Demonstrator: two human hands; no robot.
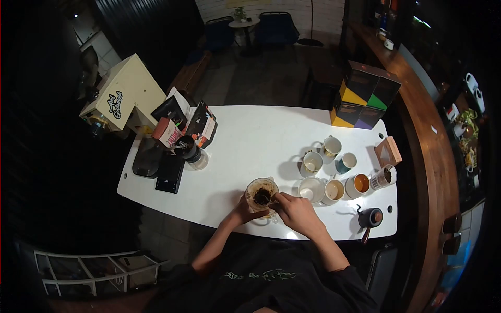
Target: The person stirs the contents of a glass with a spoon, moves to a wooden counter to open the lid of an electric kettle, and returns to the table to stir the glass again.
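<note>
At the table's near edge stands a coffee dripper with a brownish paper filter and dark wet-looking coffee grounds inside. Below it, a clear glass vessel is partly hidden by my hands. My left hand is wrapped round the dripper's left side. From the right, my right hand reaches to the dripper's rim, fingers pinched together. A thin pale sliver shows at those fingertips over the grounds, too small to name. Just right of this hand is a clear glass cup.
Several cups, including a white mug and an orange-lined cup, cluster on the right. A black gooseneck kettle sits at the right front. Leftward are a hand grinder, a black scale and a cream grinder machine. Stacked boxes stand behind.
</note>
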